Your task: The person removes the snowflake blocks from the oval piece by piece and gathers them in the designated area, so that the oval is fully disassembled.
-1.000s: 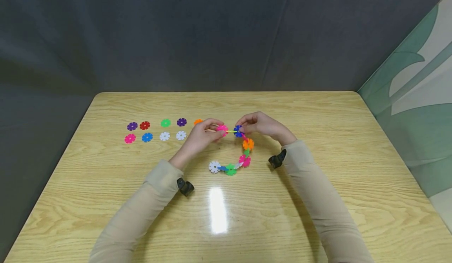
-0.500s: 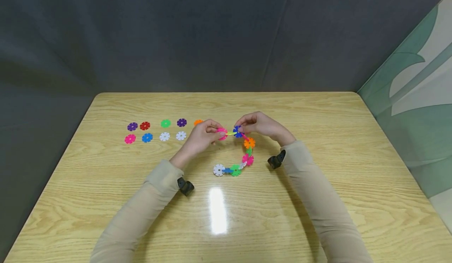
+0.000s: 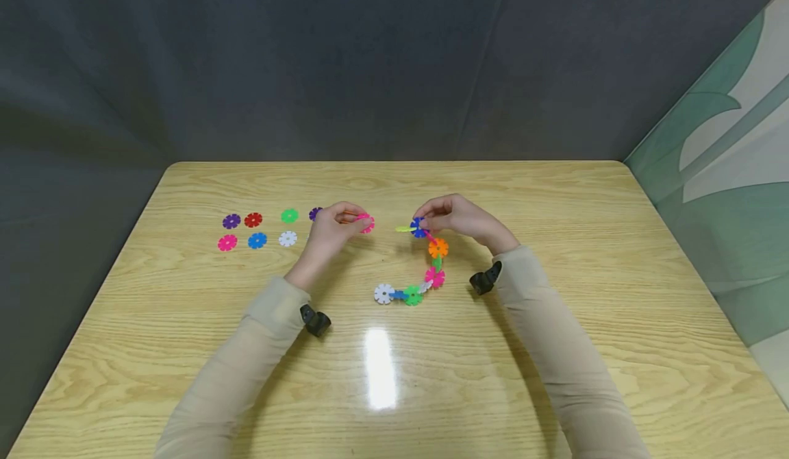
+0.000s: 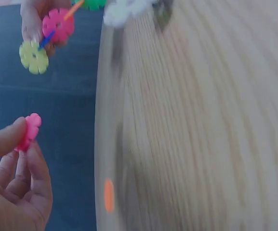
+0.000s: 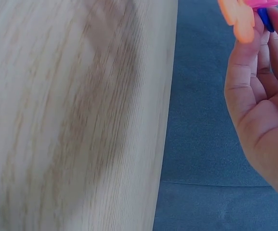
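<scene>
My left hand pinches a pink notched snowflake disc between thumb and fingertips; the left wrist view shows this pink disc nearly edge-on. To the right, my right hand pinches a blue snowflake disc near one end of a linked chain. A yellow disc juts from the blue one toward the left hand, with a gap to the pink disc. From there the chain curves down through an orange disc, a pink one and a green disc to a white disc.
Several loose snowflake discs lie in two rows at the table's back left, among them a red disc, a light-blue disc and a white disc. My left hand covers part of these rows. A dark curtain hangs behind the wooden table.
My left hand has drawn away leftward with the pink disc, which earlier met the yellow one. The chain's hanging end has swung slightly right; my right hand has barely moved.
</scene>
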A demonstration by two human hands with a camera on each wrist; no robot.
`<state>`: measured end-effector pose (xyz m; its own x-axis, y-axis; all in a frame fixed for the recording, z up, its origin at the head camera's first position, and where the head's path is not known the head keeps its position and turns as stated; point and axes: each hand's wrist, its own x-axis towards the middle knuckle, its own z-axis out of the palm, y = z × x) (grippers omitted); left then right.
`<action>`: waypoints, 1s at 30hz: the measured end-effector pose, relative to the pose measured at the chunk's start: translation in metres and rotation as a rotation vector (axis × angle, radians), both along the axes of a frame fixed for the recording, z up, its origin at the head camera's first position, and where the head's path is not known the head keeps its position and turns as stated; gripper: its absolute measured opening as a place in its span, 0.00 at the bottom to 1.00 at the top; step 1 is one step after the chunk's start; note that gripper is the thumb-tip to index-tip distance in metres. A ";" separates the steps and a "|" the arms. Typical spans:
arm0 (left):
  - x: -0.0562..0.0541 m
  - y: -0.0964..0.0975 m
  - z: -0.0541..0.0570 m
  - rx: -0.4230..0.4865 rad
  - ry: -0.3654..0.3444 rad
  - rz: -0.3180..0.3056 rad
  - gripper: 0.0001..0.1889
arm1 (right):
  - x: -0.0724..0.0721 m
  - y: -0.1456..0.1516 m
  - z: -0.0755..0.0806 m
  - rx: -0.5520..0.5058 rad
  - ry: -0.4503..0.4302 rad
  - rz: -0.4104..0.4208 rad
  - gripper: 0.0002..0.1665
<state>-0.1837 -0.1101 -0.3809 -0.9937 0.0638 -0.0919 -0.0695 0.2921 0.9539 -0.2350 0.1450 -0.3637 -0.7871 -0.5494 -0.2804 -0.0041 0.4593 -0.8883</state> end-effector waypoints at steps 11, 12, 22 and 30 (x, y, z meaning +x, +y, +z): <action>-0.007 -0.024 -0.010 -0.090 -0.064 0.067 0.15 | 0.000 0.002 0.001 -0.002 0.006 0.005 0.15; -0.007 -0.025 -0.011 -0.101 -0.076 0.062 0.15 | 0.000 0.002 0.001 -0.002 0.008 0.005 0.15; -0.010 -0.029 -0.018 -0.182 -0.152 0.008 0.19 | 0.001 0.002 0.004 0.004 0.011 0.001 0.15; -0.012 -0.030 -0.021 -0.253 -0.168 0.000 0.19 | 0.001 0.002 0.002 -0.002 0.007 -0.003 0.15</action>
<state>-0.1956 -0.1401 -0.4022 -0.9633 0.0182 -0.2678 -0.2199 0.5189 0.8261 -0.2343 0.1471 -0.3616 -0.7909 -0.5472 -0.2739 -0.0087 0.4577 -0.8890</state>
